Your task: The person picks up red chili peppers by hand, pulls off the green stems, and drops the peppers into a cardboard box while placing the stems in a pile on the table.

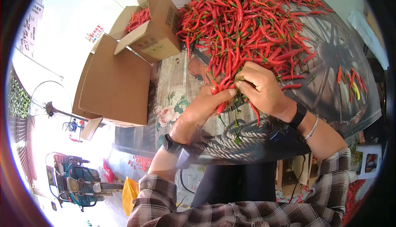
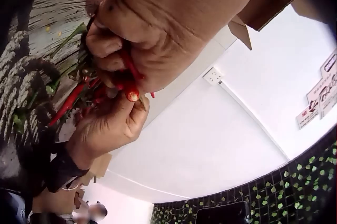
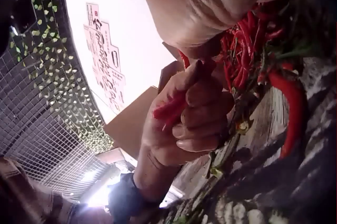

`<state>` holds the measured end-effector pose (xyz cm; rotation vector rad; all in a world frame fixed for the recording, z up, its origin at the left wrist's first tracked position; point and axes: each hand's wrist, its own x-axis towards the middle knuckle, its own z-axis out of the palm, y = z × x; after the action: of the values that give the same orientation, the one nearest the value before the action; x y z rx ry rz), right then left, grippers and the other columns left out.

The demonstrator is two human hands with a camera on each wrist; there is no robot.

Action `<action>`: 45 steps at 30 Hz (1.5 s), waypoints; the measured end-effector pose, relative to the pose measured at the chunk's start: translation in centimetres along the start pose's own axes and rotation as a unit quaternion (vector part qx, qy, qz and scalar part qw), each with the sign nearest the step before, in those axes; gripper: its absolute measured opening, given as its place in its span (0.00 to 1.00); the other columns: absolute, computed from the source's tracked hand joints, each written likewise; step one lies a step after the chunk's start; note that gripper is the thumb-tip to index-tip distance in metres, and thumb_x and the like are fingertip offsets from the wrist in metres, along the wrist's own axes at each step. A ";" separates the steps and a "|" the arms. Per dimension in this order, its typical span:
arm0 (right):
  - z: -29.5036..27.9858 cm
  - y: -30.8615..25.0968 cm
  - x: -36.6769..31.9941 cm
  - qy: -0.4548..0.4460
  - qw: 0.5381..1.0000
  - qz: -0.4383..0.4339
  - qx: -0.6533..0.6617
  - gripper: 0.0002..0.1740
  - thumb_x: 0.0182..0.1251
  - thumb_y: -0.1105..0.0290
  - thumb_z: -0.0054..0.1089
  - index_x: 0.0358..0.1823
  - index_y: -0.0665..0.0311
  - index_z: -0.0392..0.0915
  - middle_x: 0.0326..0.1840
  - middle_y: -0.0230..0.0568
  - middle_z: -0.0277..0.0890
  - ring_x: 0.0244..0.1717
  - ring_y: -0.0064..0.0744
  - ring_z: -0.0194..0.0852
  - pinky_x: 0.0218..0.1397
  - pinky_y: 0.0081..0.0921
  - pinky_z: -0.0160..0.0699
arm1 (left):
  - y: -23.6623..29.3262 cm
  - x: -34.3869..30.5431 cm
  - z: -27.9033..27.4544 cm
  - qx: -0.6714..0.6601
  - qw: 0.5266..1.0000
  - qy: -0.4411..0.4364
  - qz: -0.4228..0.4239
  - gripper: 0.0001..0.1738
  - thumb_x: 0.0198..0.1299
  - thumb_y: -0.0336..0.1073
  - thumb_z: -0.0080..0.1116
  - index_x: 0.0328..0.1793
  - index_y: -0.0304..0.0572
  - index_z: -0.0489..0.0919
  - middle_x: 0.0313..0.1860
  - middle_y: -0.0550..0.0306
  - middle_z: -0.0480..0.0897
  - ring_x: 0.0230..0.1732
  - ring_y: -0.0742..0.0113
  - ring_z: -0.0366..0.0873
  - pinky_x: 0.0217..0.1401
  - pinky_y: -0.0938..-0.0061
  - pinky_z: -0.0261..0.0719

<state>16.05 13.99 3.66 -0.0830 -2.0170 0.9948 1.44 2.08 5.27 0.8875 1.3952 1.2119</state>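
Red chili peppers (image 3: 171, 109) are gripped in my left hand (image 1: 202, 105), their ends poking out past the curled fingers and thumb. My right hand (image 1: 262, 90) meets it over the table, thumb and fingertips pinching at the green stem end of a chili. In the left wrist view one held chili shows a pale, stemless end (image 2: 132, 97) close to the right hand's fingers. Just beyond both hands spreads a big heap of red chilies (image 1: 243, 24). Loose green stems (image 1: 237, 134) and a single red chili (image 1: 254, 114) lie below the hands.
An open cardboard box (image 1: 159, 33) with chilies inside stands at the back left. Nearer sits another cardboard box (image 1: 115, 82) with raised flaps. A few chilies, one yellowish (image 1: 356, 91), lie at the right of the printed tabletop (image 1: 173, 82). A parked vehicle (image 1: 76, 181) is at lower left.
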 end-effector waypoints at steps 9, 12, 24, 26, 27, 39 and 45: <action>-0.6 0.4 0.2 0.036 0.993 0.107 0.046 0.04 0.59 0.76 0.57 0.30 0.71 0.74 0.27 0.42 0.68 0.30 0.34 0.69 0.34 0.30 0.67 | 6.2 -3.4 -1.5 0.156 0.985 0.066 0.026 0.16 0.61 0.43 0.60 0.47 0.39 0.80 0.19 0.71 0.70 0.20 0.84 0.64 0.21 0.84 0.58; 0.1 0.6 -0.2 0.035 0.992 0.100 0.068 0.05 0.59 0.76 0.56 0.30 0.71 0.73 0.27 0.42 0.69 0.30 0.36 0.69 0.34 0.31 0.67 | 9.2 -2.7 -4.5 0.216 0.918 0.275 0.186 0.23 0.57 0.51 0.64 0.48 0.38 0.81 0.21 0.71 0.71 0.20 0.83 0.64 0.23 0.85 0.59; 0.3 0.4 -0.6 -0.050 0.991 0.105 0.066 0.11 0.61 0.73 0.57 0.24 0.72 0.69 0.23 0.45 0.65 0.24 0.41 0.65 0.31 0.34 0.64 | 18.1 6.4 -15.7 0.607 0.580 0.411 0.356 0.40 0.54 0.56 0.59 0.63 0.28 0.71 0.61 0.34 0.71 0.63 0.47 0.70 0.64 0.62 0.67; 0.2 0.5 -0.6 -0.062 0.990 0.107 0.068 0.12 0.61 0.72 0.57 0.23 0.71 0.69 0.23 0.45 0.64 0.24 0.41 0.64 0.31 0.34 0.63 | 15.2 5.2 -11.8 0.533 0.650 0.378 0.388 0.29 0.55 0.48 0.61 0.56 0.32 0.77 0.50 0.41 0.79 0.50 0.53 0.78 0.54 0.66 0.73; 0.2 0.5 -0.6 -0.074 0.989 0.106 0.071 0.13 0.61 0.71 0.57 0.23 0.71 0.69 0.23 0.44 0.64 0.24 0.40 0.63 0.31 0.34 0.63 | 13.6 4.3 -9.6 0.498 0.699 0.362 0.365 0.25 0.55 0.45 0.61 0.53 0.34 0.79 0.46 0.44 0.81 0.45 0.54 0.79 0.50 0.68 0.75; 0.5 0.8 -1.0 -0.104 0.991 0.069 0.053 0.07 0.59 0.76 0.59 0.39 0.70 0.77 0.30 0.39 0.68 0.31 0.29 0.68 0.35 0.25 0.68 | 0.4 11.3 -13.5 0.564 0.725 0.313 0.241 0.21 0.55 0.36 0.59 0.52 0.29 0.75 0.41 0.34 0.81 0.46 0.35 0.77 0.48 0.56 0.74; 1.0 2.1 -1.1 -0.041 0.995 0.063 0.063 0.07 0.59 0.73 0.58 0.36 0.71 0.76 0.28 0.44 0.72 0.29 0.35 0.71 0.34 0.31 0.70 | 0.7 10.1 -12.4 0.480 0.825 0.251 0.161 0.17 0.56 0.36 0.60 0.46 0.29 0.77 0.32 0.46 0.82 0.33 0.56 0.80 0.36 0.67 0.75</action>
<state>15.43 14.34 1.22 -0.1031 -2.0380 1.2213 -12.67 9.36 2.98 1.6123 2.4548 0.9725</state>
